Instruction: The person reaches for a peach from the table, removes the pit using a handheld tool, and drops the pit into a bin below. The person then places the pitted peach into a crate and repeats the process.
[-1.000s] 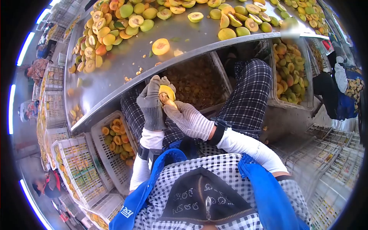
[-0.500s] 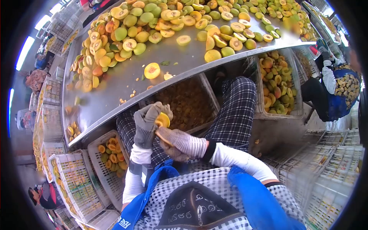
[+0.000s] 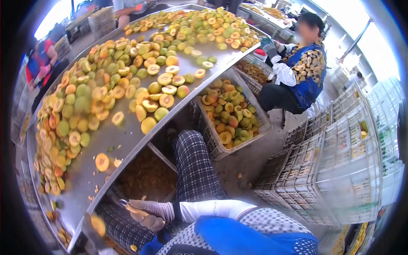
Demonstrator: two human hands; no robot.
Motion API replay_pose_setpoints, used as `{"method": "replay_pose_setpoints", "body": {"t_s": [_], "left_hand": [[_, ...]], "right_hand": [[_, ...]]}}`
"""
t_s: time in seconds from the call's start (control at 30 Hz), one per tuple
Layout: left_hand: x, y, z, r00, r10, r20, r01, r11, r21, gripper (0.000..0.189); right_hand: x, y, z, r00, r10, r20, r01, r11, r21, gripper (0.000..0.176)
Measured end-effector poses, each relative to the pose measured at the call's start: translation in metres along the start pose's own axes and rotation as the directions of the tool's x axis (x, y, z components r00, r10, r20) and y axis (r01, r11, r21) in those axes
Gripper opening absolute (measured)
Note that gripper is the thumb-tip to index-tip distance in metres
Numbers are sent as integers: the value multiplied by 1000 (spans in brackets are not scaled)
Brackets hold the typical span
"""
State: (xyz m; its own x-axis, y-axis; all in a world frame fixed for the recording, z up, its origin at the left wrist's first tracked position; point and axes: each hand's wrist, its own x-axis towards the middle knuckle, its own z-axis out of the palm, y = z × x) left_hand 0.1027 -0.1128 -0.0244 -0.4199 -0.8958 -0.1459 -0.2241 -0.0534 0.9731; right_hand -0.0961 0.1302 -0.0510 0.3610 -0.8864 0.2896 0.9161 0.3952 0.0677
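Note:
My right hand [image 3: 151,214], in a pale knit glove, is closed around the wooden handle of a small pitting tool [image 3: 135,209]. Its curved metal tip points to the upper left, over my lap. At the lower left, below the table edge, my left hand [image 3: 88,233] in a dark grey glove is blurred by motion. A yellow peach half [image 3: 97,225] shows against its fingers. On the metal table [image 3: 140,132] lies a large heap of halved green and yellow peaches [image 3: 78,110]. One cut half [image 3: 102,162] lies apart near the front edge.
A crate of dark pits [image 3: 146,176] stands beneath the table edge by my knees. Right of my leg is a crate of peach halves [image 3: 229,117]. Stacked white crates [image 3: 323,170] stand at the right. A co-worker [image 3: 304,68] sits at the table's far right corner.
My view has turned to the right. My left hand has left my right hand and moved down and left with a peach half. My right hand keeps the tool over my lap.

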Motion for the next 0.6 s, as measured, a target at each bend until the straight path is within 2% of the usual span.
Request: {"method": "replay_pose_setpoints", "body": {"t_s": [0.03, 0.07, 0.1, 0.2, 0.27, 0.3, 0.37, 0.4, 0.47, 0.5, 0.53, 0.6], "left_hand": [[11, -18, -53, 907, 268, 326, -419, 663, 620, 27], [26, -31, -94, 697, 204, 688, -683, -104, 723, 16], [33, -19, -98, 693, 207, 691, -687, -102, 720, 16], [59, 27, -94, 873, 181, 454, -469, 49, 882, 14], [70, 39, -94, 956, 119, 268, -283, 142, 948, 15], [105, 20, -98, 899, 253, 356, -413, 225, 883, 27], [117, 44, -8, 684, 505, 527, -626, 36, 779, 30], [140, 31, 20, 679, 502, 536, -635, 35, 772, 30], [192, 9, 76, 703, 324, 633, -664, -18, 747, 51], [148, 65, 148, 665, 293, 687, -747, 243, 619, 59], [147, 73, 170, 663, 201, 721, -745, 278, 607, 59], [157, 69, 193, 631, 52, 774, -737, 351, 578, 59]], "right_hand": [[-1, -2, -9, 986, -55, -160, 43, 996, -76, 55], [-2, -3, -17, 942, -112, -315, 67, 986, -152, 57], [-2, -6, -22, 906, -96, -411, 53, 992, -116, 58], [-1, -12, -25, 856, -155, -494, 45, 973, -227, 58], [0, -15, -31, 843, -139, -520, 36, 979, -202, 59], [1, -13, -40, 856, -161, -491, 53, 972, -228, 58], [0, -17, -43, 865, -195, -463, 80, 963, -256, 57], [-2, -16, -36, 835, -176, -521, 63, 972, -228, 56], [-3, -19, -24, 798, -175, -577, 65, 976, -206, 55], [-3, -20, -18, 765, -182, -618, 6, 962, -275, 54], [-4, -23, -15, 728, -189, -659, -59, 940, -335, 54], [-8, -26, -22, 749, -214, -627, -15, 940, -340, 55]]}}
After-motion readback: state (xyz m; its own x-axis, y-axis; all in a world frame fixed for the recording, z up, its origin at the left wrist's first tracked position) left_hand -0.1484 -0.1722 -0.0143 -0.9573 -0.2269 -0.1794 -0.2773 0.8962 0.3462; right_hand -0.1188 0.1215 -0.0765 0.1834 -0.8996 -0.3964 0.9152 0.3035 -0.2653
